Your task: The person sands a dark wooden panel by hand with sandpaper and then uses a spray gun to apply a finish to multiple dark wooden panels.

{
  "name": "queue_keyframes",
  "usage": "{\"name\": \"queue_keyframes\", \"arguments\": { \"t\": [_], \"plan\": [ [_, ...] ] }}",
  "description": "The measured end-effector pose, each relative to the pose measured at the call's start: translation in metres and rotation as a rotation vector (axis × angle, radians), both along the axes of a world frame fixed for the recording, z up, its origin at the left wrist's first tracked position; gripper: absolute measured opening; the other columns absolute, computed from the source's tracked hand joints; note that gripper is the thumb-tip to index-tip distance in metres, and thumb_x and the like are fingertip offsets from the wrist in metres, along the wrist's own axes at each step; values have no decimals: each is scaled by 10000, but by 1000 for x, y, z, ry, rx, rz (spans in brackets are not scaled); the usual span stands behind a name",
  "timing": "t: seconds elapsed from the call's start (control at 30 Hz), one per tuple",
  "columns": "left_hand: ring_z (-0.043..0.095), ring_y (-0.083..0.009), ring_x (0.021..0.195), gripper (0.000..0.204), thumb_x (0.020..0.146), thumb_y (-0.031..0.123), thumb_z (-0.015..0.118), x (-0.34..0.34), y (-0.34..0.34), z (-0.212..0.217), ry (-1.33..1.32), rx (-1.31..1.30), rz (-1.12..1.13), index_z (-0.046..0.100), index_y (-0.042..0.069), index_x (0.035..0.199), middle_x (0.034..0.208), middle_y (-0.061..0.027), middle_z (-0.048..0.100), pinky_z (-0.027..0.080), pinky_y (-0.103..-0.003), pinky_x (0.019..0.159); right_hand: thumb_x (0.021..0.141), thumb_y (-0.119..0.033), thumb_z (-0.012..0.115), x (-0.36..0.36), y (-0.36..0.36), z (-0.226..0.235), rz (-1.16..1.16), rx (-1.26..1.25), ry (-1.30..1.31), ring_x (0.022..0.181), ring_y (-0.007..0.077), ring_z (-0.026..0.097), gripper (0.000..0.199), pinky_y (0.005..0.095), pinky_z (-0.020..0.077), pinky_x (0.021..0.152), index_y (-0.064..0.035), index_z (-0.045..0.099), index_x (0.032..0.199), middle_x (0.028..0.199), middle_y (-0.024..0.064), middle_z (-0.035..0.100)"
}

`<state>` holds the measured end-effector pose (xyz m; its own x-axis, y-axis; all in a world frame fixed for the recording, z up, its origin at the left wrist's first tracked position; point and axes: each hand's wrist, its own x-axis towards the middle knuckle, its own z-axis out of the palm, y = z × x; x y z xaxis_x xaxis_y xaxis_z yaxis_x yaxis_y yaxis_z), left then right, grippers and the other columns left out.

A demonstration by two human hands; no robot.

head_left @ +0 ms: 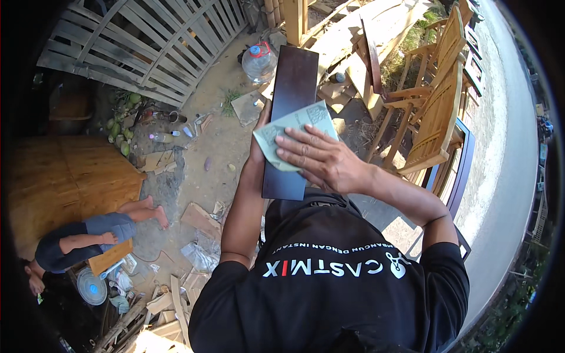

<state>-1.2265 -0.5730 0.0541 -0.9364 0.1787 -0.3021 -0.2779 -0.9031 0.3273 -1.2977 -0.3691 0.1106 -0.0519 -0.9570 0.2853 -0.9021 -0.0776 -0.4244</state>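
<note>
Right hand [321, 159] flat on sandpaper [294, 132]

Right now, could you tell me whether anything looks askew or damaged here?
The pale lattice fence panel leans tilted at upper left, and wood offcuts lie scattered on the ground. The dark board under the sandpaper sheet looks unmarked.

A dark brown board [289, 117] stands on end against the person's black shirt, its far end pointing away over the dirt ground [218, 147]. The right hand [321, 157] lies flat on a pale green sheet of sandpaper [294, 132], pressing it against the board's face. The left hand [261, 126] grips the board's left edge, mostly hidden behind it. Beyond the board's top stands a clear water jug [259, 62]. To the right are wooden slatted chairs [435, 106]; at upper left leans a grey slatted panel [147, 47]. At lower left another person [88, 238] crouches among wood scraps.
</note>
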Motion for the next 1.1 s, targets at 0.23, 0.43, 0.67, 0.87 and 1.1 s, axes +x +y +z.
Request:
{"name": "queue_keyframes", "arguments": {
  "t": [0.23,0.43,0.67,0.87,1.1],
  "plan": [
    [732,-325,865,791,1067,676,304,38,-44,6,52,-108,151,540,4,1410,1100,-248,675,653,-449,695,1045,-212,566,-86,-118,12,-175,-180,200,1485,294,449,486,477,329,1261,-92,529,1514,1586,106,503],
    [741,-278,807,726,1087,641,286,67,-81,14,-31,-28,306,582,34,1353,1065,-174,711,651,-458,715,1084,-152,503,-84,-171,40,-55,-354,77,1380,394,559,388,502,447,1164,1,587,1431,1458,181,615],
    [748,-289,847,658,1090,607,331,84,-101,7,62,-35,639,568,70,1389,1137,-184,710,659,-458,744,1059,-273,558,-22,-225,-5,136,-134,90,1514,343,396,547,506,314,1254,-87,460,1565,1623,135,446],
    [735,-334,1015,823,1055,694,305,106,-115,-19,65,21,778,572,-4,1399,1194,-216,702,622,-466,918,938,-280,705,15,-164,-13,773,26,13,1543,262,366,656,483,282,1284,-166,501,1552,1656,77,413],
    [636,-325,1269,728,1097,578,324,96,-50,-23,471,-150,742,409,4,1537,1405,-226,572,597,-445,992,1086,-259,510,-52,-293,-4,481,-260,140,1517,295,393,524,460,306,1268,-92,435,1577,1625,125,441]
  ]
}}
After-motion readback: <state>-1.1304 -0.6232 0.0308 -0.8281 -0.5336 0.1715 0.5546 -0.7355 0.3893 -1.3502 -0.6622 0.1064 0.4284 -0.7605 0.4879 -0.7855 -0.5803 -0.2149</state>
